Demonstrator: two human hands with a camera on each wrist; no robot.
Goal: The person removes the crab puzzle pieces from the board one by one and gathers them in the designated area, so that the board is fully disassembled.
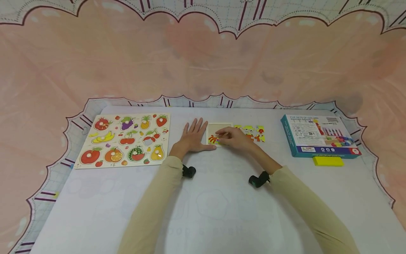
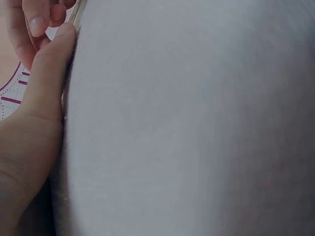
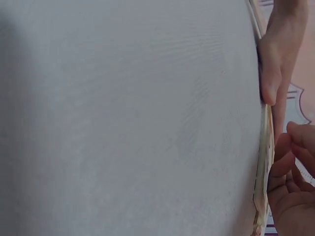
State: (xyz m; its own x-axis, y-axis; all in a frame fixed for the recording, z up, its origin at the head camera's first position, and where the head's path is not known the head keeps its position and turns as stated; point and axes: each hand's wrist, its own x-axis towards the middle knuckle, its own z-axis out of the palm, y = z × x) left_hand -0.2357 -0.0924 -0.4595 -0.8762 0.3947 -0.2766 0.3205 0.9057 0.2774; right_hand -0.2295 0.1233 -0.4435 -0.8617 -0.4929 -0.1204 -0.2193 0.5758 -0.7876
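My left hand (image 1: 191, 138) lies flat beside a small wooden puzzle tray (image 1: 219, 124), fingers spread and thumb stretched along the tray's near left corner. Over the tray, my right hand (image 1: 235, 138) bends its fingers down and pinches a small puzzle piece at the fingertips; the hand mostly hides this piece. Red and yellow puzzle pieces (image 1: 212, 139) lie in the tray's near left part. Loose puzzle pieces (image 1: 260, 133) are spread just right of the tray, partly behind the right hand. The right wrist view has the right fingers (image 3: 283, 167) bent close to the tray's edge.
A fruit puzzle board (image 1: 123, 139) lies on the left of the white table (image 1: 203, 218). To the right are a boxed bead set (image 1: 320, 135) and a yellow block (image 1: 328, 161) in front of it. A patterned cloth edge (image 1: 73, 128) borders the table.
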